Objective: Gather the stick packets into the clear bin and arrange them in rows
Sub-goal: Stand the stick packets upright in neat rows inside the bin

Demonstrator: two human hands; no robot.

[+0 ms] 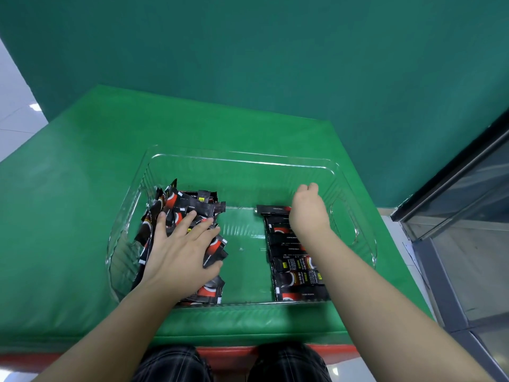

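A clear bin (239, 158) sits on the green table. At its left end lies a loose pile of black and red stick packets (190, 204). My left hand (180, 244) lies flat on that pile with fingers spread and straight. At the right end a neat row of stick packets (293, 271) runs from the near wall toward the far wall. My right hand (307, 209) is at the far end of that row, fingers curled down onto the top packet (271, 208); the fingertips are hidden behind the hand.
The bin's middle floor (243, 244) shows bare green between pile and row. The green padded table (68, 216) ends in a red front edge (228, 354). A dark glass door frame (454, 172) stands at the right. My knees show below the table edge.
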